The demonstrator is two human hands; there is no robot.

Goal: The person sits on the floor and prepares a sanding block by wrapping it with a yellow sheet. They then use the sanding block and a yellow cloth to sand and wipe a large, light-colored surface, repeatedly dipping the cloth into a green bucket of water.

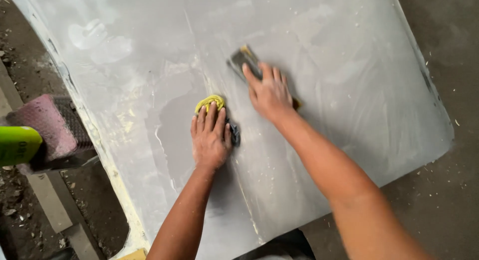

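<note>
From the head view, a large grey panel [319, 155] lay flat over the floor [449, 200], its surface streaked with pale filler. The left hand [210, 137] pressed flat, fingers together, on a yellow and dark cloth [210, 101] bunched under the fingertips near the panel's central crease. Just beside it, up and to the right, the right hand [269, 94] lay spread over a dark sanding block [242, 60], which stuck out past the fingertips. A pink pad [47, 125] sat well apart at the left edge

packages: none | labels, signs: none | screens: none
</note>
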